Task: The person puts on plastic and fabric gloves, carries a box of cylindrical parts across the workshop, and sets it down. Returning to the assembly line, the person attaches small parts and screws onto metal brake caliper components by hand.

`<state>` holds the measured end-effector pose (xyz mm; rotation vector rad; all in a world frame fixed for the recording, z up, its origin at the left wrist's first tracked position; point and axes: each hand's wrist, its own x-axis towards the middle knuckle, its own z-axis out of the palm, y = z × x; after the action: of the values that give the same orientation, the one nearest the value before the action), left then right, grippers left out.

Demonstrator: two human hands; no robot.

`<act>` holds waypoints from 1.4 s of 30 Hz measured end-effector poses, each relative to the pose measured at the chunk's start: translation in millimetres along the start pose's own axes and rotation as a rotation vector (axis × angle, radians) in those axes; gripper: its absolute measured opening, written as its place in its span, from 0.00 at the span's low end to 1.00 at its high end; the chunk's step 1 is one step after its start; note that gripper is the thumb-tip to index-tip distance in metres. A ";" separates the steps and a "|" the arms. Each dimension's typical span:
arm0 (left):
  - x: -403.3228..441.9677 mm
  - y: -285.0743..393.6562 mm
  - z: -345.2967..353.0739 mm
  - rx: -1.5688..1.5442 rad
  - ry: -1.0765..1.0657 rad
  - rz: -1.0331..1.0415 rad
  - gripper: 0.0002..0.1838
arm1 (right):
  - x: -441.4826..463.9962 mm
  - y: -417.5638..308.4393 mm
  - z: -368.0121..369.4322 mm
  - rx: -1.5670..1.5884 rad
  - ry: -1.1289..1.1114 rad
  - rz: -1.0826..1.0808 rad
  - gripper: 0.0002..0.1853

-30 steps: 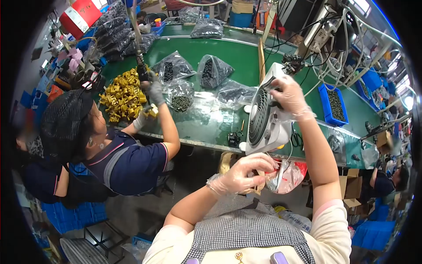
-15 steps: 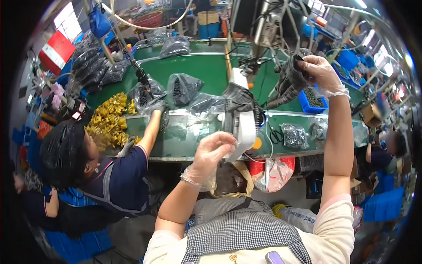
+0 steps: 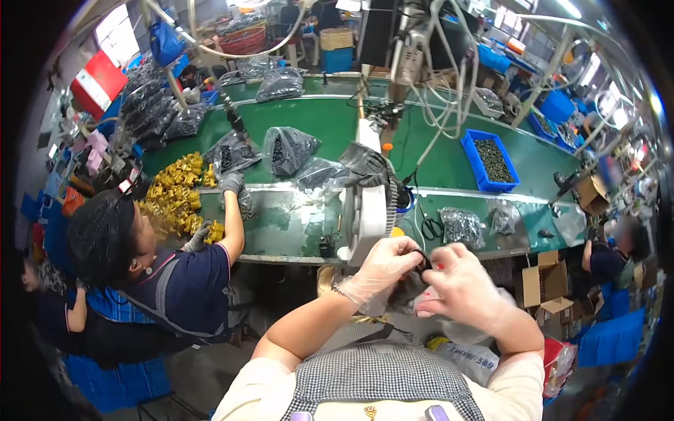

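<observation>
In front of my apron, my left hand point(image 3: 382, 270), in a clear plastic glove, pinches the dark cuff of a grey work glove point(image 3: 406, 291). My right hand point(image 3: 465, 284), somewhat smeared by motion, grips the other side of that cuff. The work glove hangs below my fingers, and part of it is hidden. Just beyond my left hand stands a white device with a ribbed edge point(image 3: 367, 224). Another dark grey glove point(image 3: 364, 165) is draped over its top.
A green work table point(image 3: 428, 151) carries a blue bin of small parts point(image 3: 495, 165), bagged parts point(image 3: 461, 228), scissors point(image 3: 432, 229) and yellow metal-looking pieces point(image 3: 172, 196). At left, a gloved co-worker point(image 3: 182, 295) handles parts. A cardboard box point(image 3: 544, 284) stands at right.
My right hand has brought the grey glove down from the upper right to my chest. My left hand has moved right and now holds its cuff too.
</observation>
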<state>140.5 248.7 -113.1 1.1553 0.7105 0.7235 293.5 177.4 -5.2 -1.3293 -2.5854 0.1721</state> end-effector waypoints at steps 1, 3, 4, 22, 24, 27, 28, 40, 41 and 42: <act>7.1 -17.0 3.3 0.043 0.020 0.055 0.08 | -1.2 -3.1 4.6 -0.108 0.012 -0.068 0.10; 14.7 -35.6 11.4 -0.095 -0.010 0.002 0.08 | -6.6 -1.9 19.4 -0.238 -0.053 -0.222 0.12; 22.8 -48.5 15.6 -0.102 -0.040 0.024 0.06 | -7.5 -5.2 26.9 -0.304 -0.148 -0.236 0.09; -3.0 -73.3 82.2 0.608 -0.084 0.703 0.08 | -64.2 66.2 150.0 1.931 0.439 0.387 0.24; -1.8 -77.0 89.8 0.569 -0.141 0.786 0.09 | -47.5 62.1 128.8 1.933 0.576 0.230 0.24; -11.2 -65.8 104.6 0.586 -0.264 0.821 0.10 | -34.5 63.1 114.0 2.039 0.851 0.101 0.25; -10.9 -60.5 111.1 0.468 -0.246 0.903 0.08 | -25.2 64.3 111.6 2.209 0.940 0.019 0.26; -18.0 13.3 5.5 0.529 0.286 0.968 0.11 | 168.1 72.0 56.0 0.164 0.492 0.152 0.18; -26.3 9.8 -6.0 0.460 0.244 0.811 0.11 | 196.6 72.9 53.0 -0.053 0.404 0.250 0.16; -33.8 5.1 -17.6 0.487 0.245 0.781 0.11 | 225.2 87.6 57.8 -0.127 0.277 0.333 0.19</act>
<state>106.0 232.3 -108.5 1.8470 0.6473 1.4141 220.9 411.5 -45.8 -1.6904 -2.1658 -0.1165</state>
